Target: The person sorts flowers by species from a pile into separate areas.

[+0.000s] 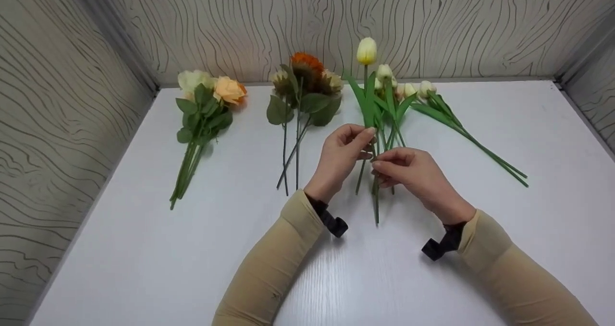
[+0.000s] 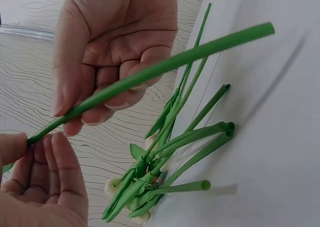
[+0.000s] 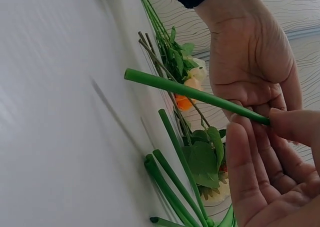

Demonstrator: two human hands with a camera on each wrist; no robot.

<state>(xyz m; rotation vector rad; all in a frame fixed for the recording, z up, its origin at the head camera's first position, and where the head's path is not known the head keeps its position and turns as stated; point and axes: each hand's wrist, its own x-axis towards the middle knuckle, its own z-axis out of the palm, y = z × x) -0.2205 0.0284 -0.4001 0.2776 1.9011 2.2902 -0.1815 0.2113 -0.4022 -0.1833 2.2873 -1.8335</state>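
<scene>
In the head view my left hand (image 1: 342, 155) pinches the green stem of a pale yellow tulip (image 1: 366, 51) between thumb and fingers, just below its leaves. My right hand (image 1: 415, 172) pinches the same stem lower down, close to the left hand. The flower stands up above the board, and its cut stem end (image 2: 250, 34) sticks out past the right hand in the left wrist view. Behind and under it lie several pale tulips (image 1: 384, 71) with green leaves. In the right wrist view the tulip's stem (image 3: 185, 90) runs to the right thumb.
Two tulip stems (image 1: 495, 158) slant across the white table (image 1: 144, 259) at the right. Left of the hands lie orange and cream flowers (image 1: 307, 64) with dark stems. A bunch of peach and white roses (image 1: 230, 90) lies farther left. Patterned walls (image 1: 240, 23) stand behind and beside.
</scene>
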